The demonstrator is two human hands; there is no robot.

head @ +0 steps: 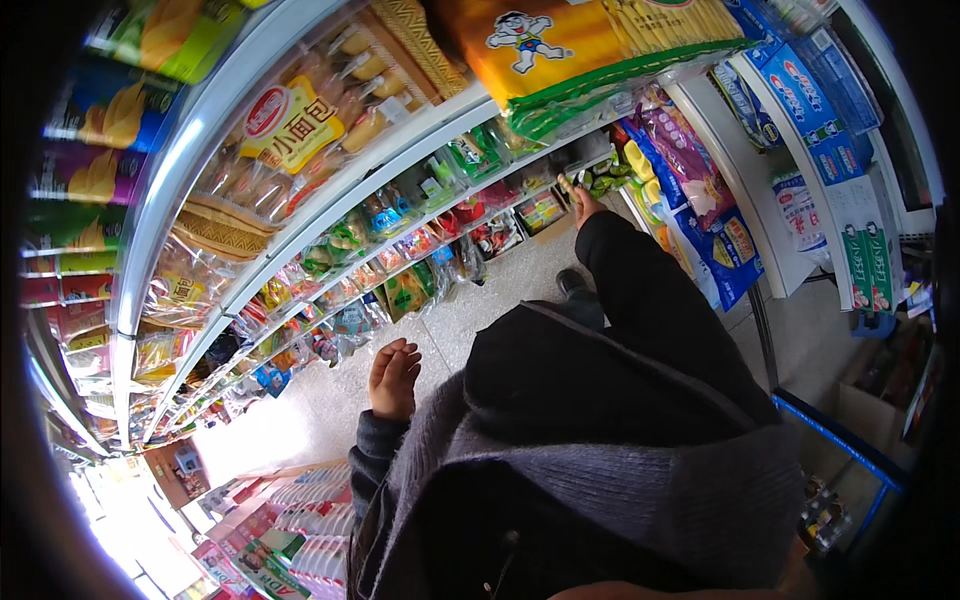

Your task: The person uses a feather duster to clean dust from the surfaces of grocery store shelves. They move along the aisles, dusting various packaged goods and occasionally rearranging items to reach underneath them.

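Note:
My left hand (394,381) hangs over the floor with its fingers loosely curled and apart, nothing visible in it. My right arm stretches forward, and my right hand (579,201) is by the lower shelves with a finger extended and no object visible in it. Near its fingertips lie green snack packets (604,176) and a small open box of packets (541,210); whether the fingers touch anything cannot be told. Bags of small bread rolls (292,127) and a large orange and green packet (592,52) lie on the upper shelf.
Shelving with a pale metal edge (300,259) curves along the left and front. Blue laundry-type bags (724,251) stand to the right, beside shelves with boxed goods (806,112). Stacked red and white packs (322,525) are at lower left. A blue-edged frame (840,442) stands at lower right.

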